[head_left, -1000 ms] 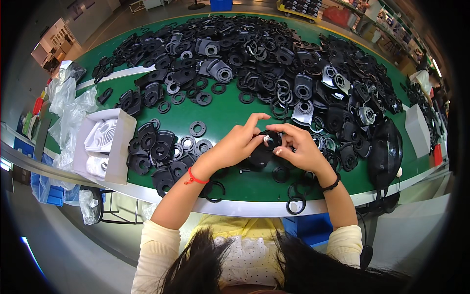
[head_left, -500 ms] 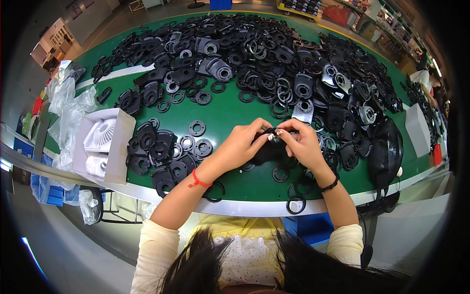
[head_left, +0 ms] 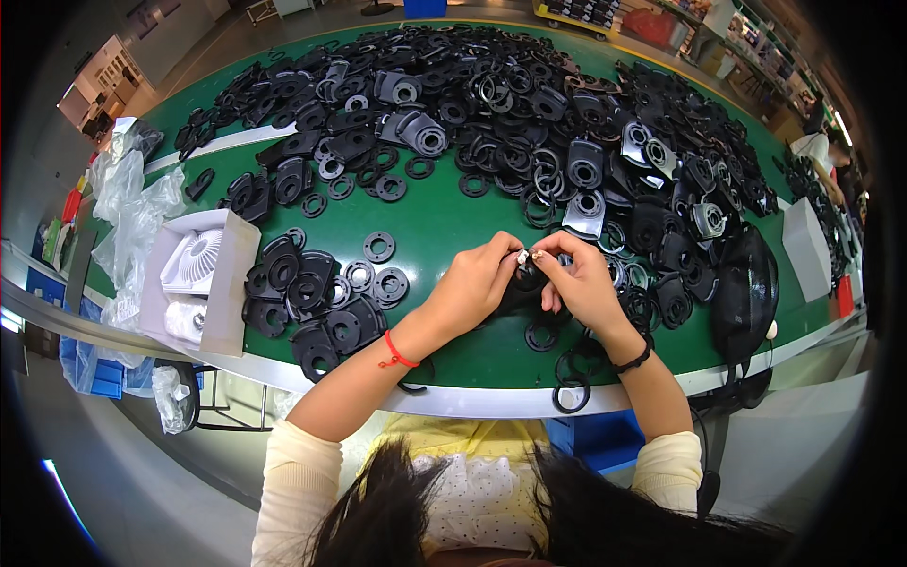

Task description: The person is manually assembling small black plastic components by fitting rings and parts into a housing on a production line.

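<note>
My left hand (head_left: pixel 474 283) and my right hand (head_left: pixel 583 283) meet over the near middle of the table. Thumbs and fingers are pinched on a small black plastic part (head_left: pixel 526 279) between them. Most of that part is hidden by the fingers, so its full shape cannot be made out. Just below my right hand a flat black ring (head_left: pixel 541 336) lies on the green table top (head_left: pixel 453 354). More thin black rings (head_left: pixel 571 395) lie at the table's front edge, one sticking out over it. Left of my left hand are several loose black discs with holes (head_left: pixel 391 284).
A heap of black plastic parts (head_left: pixel 453 104) covers the far and right side. At left stands a white box (head_left: pixel 225 312) with white fan-like pieces, beside clear plastic bags (head_left: pixel 142 213). A black mesh bag (head_left: pixel 744 293) sits at right; a blue bin (head_left: pixel 600 439) is below the edge.
My left hand has tilted and drawn slightly back, its fingertips still close to my right hand's. The black part between them shows less. The right fingers have shifted a little.
</note>
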`<action>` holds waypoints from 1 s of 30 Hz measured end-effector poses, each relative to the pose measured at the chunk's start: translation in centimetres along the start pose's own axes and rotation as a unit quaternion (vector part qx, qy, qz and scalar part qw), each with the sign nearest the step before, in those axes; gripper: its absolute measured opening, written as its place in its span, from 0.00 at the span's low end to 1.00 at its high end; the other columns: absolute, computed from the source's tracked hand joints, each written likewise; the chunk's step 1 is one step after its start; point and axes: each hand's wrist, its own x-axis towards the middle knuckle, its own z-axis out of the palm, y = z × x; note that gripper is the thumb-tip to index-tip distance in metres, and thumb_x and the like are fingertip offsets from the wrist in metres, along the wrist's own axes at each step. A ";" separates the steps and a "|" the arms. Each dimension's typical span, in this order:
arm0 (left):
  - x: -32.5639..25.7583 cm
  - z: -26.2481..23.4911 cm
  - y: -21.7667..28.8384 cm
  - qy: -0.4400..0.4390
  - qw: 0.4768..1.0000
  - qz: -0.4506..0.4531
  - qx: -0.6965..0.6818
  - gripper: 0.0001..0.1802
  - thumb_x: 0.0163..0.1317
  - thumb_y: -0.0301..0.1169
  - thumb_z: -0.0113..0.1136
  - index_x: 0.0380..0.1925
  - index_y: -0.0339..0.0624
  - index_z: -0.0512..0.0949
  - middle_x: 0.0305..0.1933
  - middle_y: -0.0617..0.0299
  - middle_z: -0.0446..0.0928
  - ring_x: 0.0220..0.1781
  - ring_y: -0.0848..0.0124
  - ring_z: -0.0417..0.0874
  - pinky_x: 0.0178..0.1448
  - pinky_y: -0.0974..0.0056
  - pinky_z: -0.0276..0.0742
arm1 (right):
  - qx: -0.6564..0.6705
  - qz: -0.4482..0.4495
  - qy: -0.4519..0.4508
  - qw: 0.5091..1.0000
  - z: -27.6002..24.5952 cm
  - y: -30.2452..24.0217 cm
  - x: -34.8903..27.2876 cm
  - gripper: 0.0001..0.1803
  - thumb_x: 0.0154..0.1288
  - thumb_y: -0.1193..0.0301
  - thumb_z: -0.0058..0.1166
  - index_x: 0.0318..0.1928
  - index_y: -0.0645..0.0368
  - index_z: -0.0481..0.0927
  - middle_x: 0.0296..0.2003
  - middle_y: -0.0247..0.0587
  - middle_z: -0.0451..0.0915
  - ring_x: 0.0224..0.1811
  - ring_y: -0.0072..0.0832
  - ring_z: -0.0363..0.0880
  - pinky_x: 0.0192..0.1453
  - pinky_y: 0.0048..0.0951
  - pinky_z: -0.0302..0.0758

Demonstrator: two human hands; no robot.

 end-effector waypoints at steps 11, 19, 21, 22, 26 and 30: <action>0.7 -0.9 0.5 0.027 0.989 -0.138 -0.051 0.16 0.65 0.32 0.58 0.48 0.37 0.68 0.31 0.52 0.80 0.33 0.67 0.85 0.35 0.64 0.79 | 0.034 -0.046 0.052 0.997 -0.1 0.2 0.1 0.07 0.71 0.73 0.48 0.44 0.63 0.70 0.29 0.33 0.73 0.20 0.15 0.73 0.21 0.15 0.68; 1.1 -1.9 -1.2 0.006 0.939 -0.195 -0.283 0.17 0.67 0.29 0.56 0.53 0.36 0.68 0.44 0.62 0.77 0.42 0.77 0.79 0.46 0.71 0.78 | -0.016 -0.032 -0.053 0.998 -0.3 0.5 0.3 0.15 0.65 0.75 0.55 0.47 0.62 0.64 0.40 0.39 0.73 0.32 0.21 0.80 0.31 0.19 0.76; 1.0 -2.0 -1.1 -0.033 0.960 -0.158 -0.227 0.20 0.66 0.27 0.56 0.57 0.37 0.68 0.45 0.62 0.77 0.43 0.78 0.78 0.47 0.72 0.76 | -0.026 -0.041 -0.030 0.998 -0.2 0.1 0.4 0.15 0.65 0.74 0.55 0.48 0.62 0.66 0.40 0.38 0.74 0.33 0.19 0.79 0.32 0.19 0.75; 1.0 -1.9 -0.8 -0.036 0.969 -0.141 -0.200 0.21 0.66 0.26 0.56 0.58 0.38 0.68 0.46 0.63 0.77 0.43 0.78 0.78 0.47 0.72 0.76 | -0.037 -0.049 -0.006 0.998 -0.2 0.0 0.5 0.14 0.66 0.74 0.55 0.48 0.63 0.68 0.40 0.36 0.74 0.33 0.18 0.78 0.32 0.18 0.74; 0.5 -1.1 0.3 -0.010 0.988 -0.097 -0.119 0.22 0.64 0.25 0.56 0.58 0.39 0.69 0.42 0.59 0.79 0.39 0.75 0.80 0.44 0.70 0.77 | -0.044 -0.060 0.005 0.997 -0.7 0.9 0.7 0.06 0.67 0.73 0.54 0.39 0.64 0.74 0.30 0.30 0.75 0.30 0.11 0.71 0.30 0.15 0.68; 0.4 -1.0 0.4 0.013 0.998 -0.067 -0.012 0.22 0.63 0.25 0.58 0.57 0.38 0.69 0.35 0.53 0.80 0.31 0.71 0.80 0.37 0.68 0.77 | -0.101 -0.069 0.038 0.992 0.0 1.3 0.4 0.07 0.67 0.73 0.54 0.35 0.65 0.74 0.25 0.28 0.74 0.26 0.10 0.68 0.28 0.15 0.66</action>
